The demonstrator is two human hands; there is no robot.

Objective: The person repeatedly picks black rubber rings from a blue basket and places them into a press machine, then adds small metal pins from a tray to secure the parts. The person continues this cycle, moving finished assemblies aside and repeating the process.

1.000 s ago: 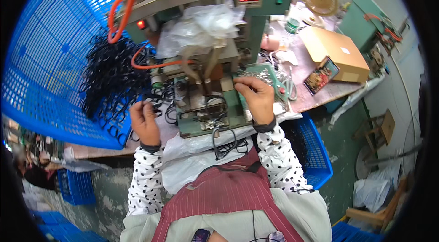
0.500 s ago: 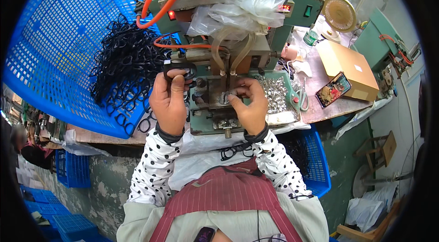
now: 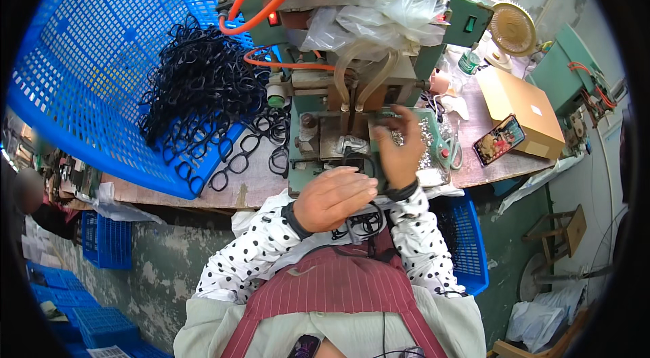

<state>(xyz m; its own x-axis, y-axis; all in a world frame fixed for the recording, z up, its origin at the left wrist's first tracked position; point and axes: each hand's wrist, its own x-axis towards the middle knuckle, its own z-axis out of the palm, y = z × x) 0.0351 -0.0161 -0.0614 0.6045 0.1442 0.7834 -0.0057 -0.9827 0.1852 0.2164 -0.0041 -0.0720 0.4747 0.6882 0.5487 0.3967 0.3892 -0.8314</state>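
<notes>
Blurred right hand (image 3: 398, 155), rounded black frame (image 3: 357, 154) partly hidden by left hand (image 3: 335, 197), blue perforated basket (image 3: 74, 67) at counter's (image 3: 237, 189) left edge cut off above.

- The left hand (image 3: 336, 198) lies across the front of the machine (image 3: 351, 129), blocking straight entry from the person's side.
- The right hand (image 3: 401, 148) fills the machine's right side, partly covering the tray (image 3: 439, 176).
- Above, two clear tubes (image 3: 345, 74), a plastic bag (image 3: 376, 23) and an orange hose (image 3: 245, 16) crowd any downward path.
- On the left, loose eyeglass frames (image 3: 238, 163) and the crate's high wall (image 3: 88, 155) hem the table.
- A hand could pass over the table strip (image 3: 254, 185) before those frames.
- Rightward, only a narrow gap separates scissors (image 3: 455, 153) from phone (image 3: 500, 140).
</notes>
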